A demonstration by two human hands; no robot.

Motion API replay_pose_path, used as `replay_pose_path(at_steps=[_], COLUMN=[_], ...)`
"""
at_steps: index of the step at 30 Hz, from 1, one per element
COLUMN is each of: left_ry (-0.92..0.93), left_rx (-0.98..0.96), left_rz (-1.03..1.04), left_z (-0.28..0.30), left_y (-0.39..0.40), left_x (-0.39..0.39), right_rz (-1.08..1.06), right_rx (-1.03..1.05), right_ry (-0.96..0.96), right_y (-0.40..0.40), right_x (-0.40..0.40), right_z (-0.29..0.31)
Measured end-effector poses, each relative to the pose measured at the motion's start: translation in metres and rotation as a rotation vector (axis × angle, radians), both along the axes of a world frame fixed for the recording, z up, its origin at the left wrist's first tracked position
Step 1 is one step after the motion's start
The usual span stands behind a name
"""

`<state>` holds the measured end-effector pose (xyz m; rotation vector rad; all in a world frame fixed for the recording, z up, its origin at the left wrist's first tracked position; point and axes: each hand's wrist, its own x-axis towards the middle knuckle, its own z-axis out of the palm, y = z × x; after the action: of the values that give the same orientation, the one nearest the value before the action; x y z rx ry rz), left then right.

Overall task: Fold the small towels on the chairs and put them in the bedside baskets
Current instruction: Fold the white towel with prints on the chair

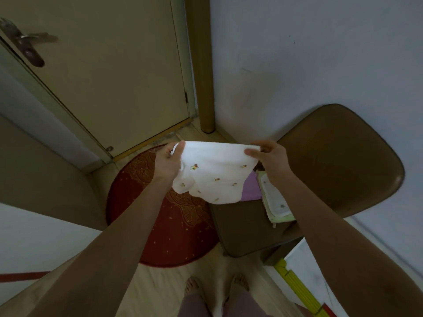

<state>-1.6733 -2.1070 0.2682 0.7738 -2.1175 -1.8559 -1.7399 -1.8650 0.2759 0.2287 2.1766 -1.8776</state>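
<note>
White towel (212, 177): small, with scattered little embroidered figures. Held up in the air by its top edge, stretched between both hands, lower part hanging in loose folds. It hangs over the front left corner of the chair seat and the rug beside it, touching neither as far as can be seen.

Left hand (168, 162): fingers curled round the towel's top left corner, thumb on the near face, cloth bunched in the grip.

Right hand (271, 157): pinches the top right corner, thumb on the near side, fingers curled behind the edge.

Chair (338, 170): brown, moulded seat and back, standing against the wall on the right. Back rest towards the wall.

Towel stack (275, 202): on the chair seat, near its left edge, partly hidden by the right forearm. Pale green-edged pieces with a white one on top.

Purple cloth (251, 187): on the seat just left of the stack, partly covered by the hanging white towel.

Rug (169, 227): round, red with a gold pattern, on the floor left of the chair, in front of the door (119, 72).

Feet (240, 282): at the lower edge, on the pale floor.
</note>
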Motion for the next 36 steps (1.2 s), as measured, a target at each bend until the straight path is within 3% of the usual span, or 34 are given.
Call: replay_pose_path(at_steps=[4,8,11,14,17,23,27,32,36], left_ry=[-0.176,-0.333,-0.313,-0.192,-0.134,-0.007,0.004,-0.028,-0.010], left_rx=[-0.182,-0.174,-0.239,-0.255,-0.143,0.317,0.185,-0.073,-0.081], left_rz=[-0.261,-0.445,-0.498,-0.395,-0.191,0.054,0.066,-0.021,-0.019], left_z=[-0.006,-0.012,-0.021,-0.024,-0.021,-0.025,-0.028,-0.047,-0.046], left_y=[-0.016,-0.039,-0.046,-0.040,-0.034,-0.021,-0.020,-0.031,-0.015], left_x=[0.006,0.024,0.034,0.036,0.030,0.019,0.014,0.010,-0.009], right_rz=[0.145,-0.083,-0.218,-0.333,-0.392,-0.457,-0.570,-0.509,-0.535], right_rx=[0.254,0.208,0.141,0.100,0.075,0.028,-0.037,0.101,0.119], right_ry=[-0.050,-0.053,-0.093,-0.120,-0.123,-0.072,-0.020,-0.037,-0.017], right_y=[0.014,0.035,0.041,0.040,0.040,0.029,0.020,0.030,0.042], right_x=[0.003,0.008,0.020,0.031,0.040,0.050,0.052,0.076,0.064], right_z=[0.001,-0.013,-0.023,-0.027,-0.029,-0.025,-0.023,-0.041,-0.041])
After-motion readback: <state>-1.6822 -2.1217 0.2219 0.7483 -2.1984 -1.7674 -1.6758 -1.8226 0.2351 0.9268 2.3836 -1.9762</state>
